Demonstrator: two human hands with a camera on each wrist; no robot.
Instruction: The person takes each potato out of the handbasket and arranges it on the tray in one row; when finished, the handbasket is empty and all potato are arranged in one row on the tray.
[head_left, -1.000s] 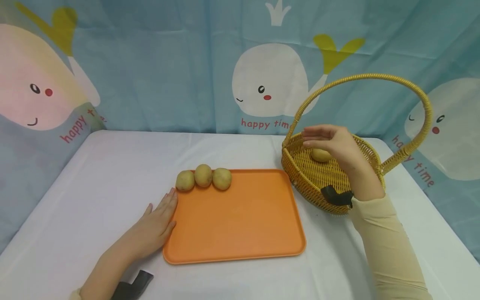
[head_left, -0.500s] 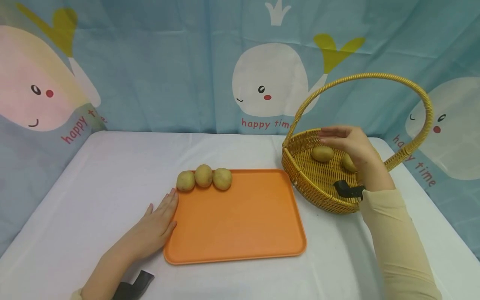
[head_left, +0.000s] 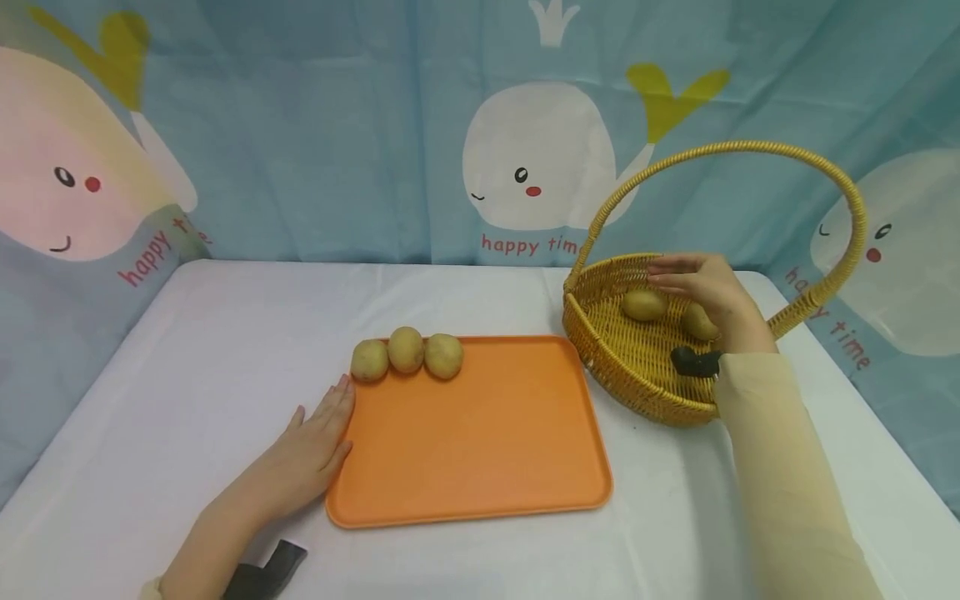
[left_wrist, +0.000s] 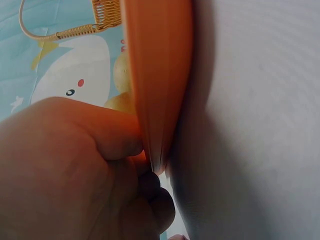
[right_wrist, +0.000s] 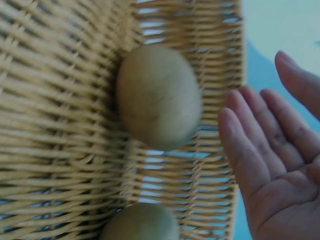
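Note:
My left hand (head_left: 303, 454) rests along the left edge of the orange tray (head_left: 480, 433), its fingers straight and the thumb over the rim. In the left wrist view, the thumb (left_wrist: 112, 132) touches the tray's rim. Three potatoes (head_left: 406, 350) sit side by side at the tray's far left corner. My right hand (head_left: 723, 296) is over the wicker basket (head_left: 633, 379), fingers extended and holding nothing. Two potatoes lie inside the basket, one toward the back (head_left: 643, 305) and one (head_left: 699, 322) partly behind the hand. The right wrist view shows a potato (right_wrist: 160, 97) apart from the fingertips (right_wrist: 230, 120).
A tall arched handle (head_left: 750, 148) rises over the basket. A white cloth (head_left: 225, 350) covers the table, and a blue curtain with whale prints (head_left: 345, 150) hangs behind it. Each wrist wears a black strap mount (head_left: 266, 571).
My right hand has moved to the right over the basket, uncovering the second potato there. The left hand, tray and its potatoes have stayed in place.

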